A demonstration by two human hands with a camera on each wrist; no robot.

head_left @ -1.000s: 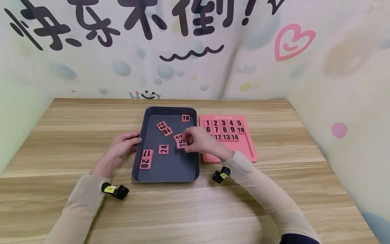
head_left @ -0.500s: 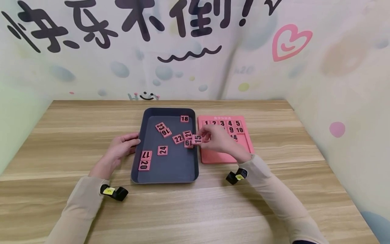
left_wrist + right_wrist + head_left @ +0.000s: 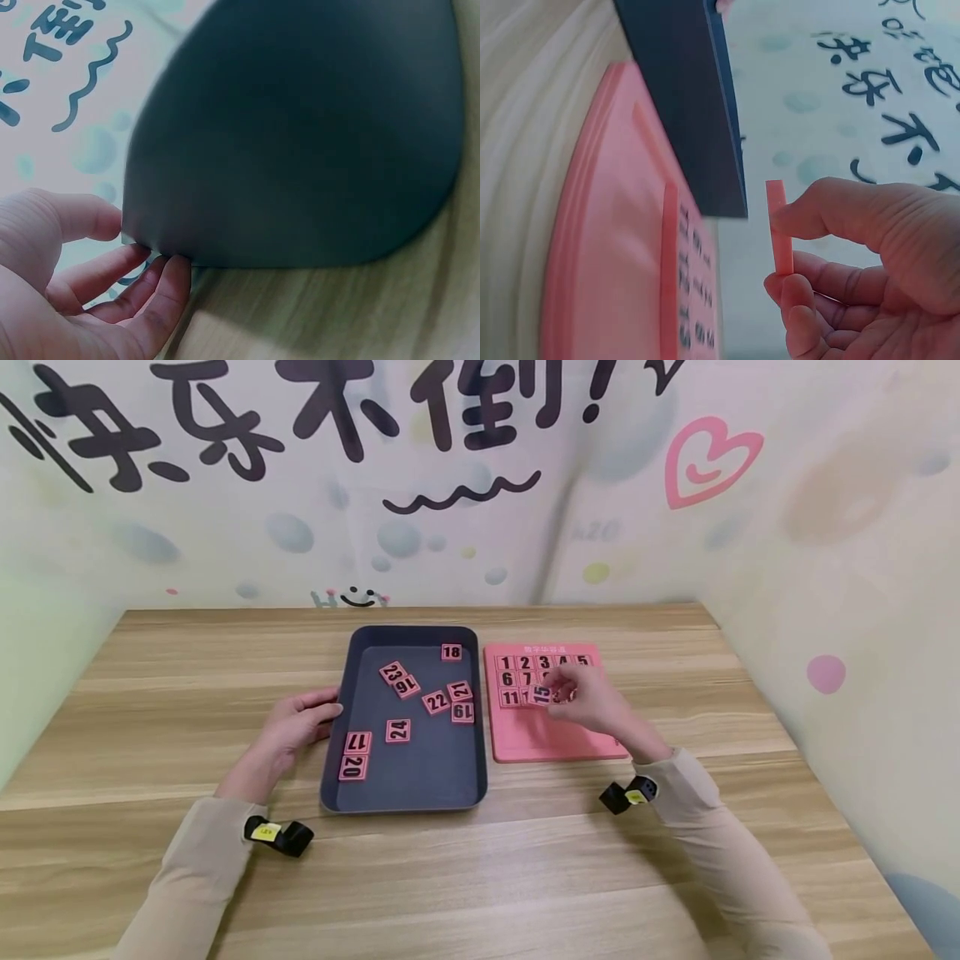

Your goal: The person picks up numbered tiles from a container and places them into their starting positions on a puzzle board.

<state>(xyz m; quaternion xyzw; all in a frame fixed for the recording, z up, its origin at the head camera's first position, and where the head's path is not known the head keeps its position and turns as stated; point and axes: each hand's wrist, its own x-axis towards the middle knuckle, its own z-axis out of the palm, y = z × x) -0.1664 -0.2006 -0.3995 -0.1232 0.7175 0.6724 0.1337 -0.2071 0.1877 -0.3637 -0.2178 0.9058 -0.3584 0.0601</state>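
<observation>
In the head view, the right hand (image 3: 592,702) pinches tile 15 (image 3: 540,695) between thumb and fingers. The tile is a small, flat pink piece with dark, bold digits turned sideways, held over the pink board (image 3: 540,743). Left of and behind those fingers, seated tiles (image 3: 506,679) read 1, 2, 3, 4, 5, then 6, 7, then 11; the hand and its tile cover much of the rest. Beyond the fingertips, a pale line of Chinese characters on the board's top edge is too small to read surely. Well left of them, a dark tray (image 3: 420,785) bears loose tiles (image 3: 437,702) reading 18, 23, 16, 22, 21, 19, 24, 17 and 20, several turned or upside down. The left hand (image 3: 294,727) grips the tray's left edge. Far beyond both hands, the wall writing (image 3: 337,410) reads 快乐不倒!, cut by the frame. Behind the fingers, the black wrist cameras (image 3: 279,837) carry yellow labels, too small to read.

In the left wrist view, the thumb meets the tray's rim, the fingertips pressed against its plain outer side.

In the right wrist view, tile 15 shows edge-on, salmon-pink and unmarked, between thumb and fingertips. Left of the fingers and apart from the tile lies the board, its digits blurred.
</observation>
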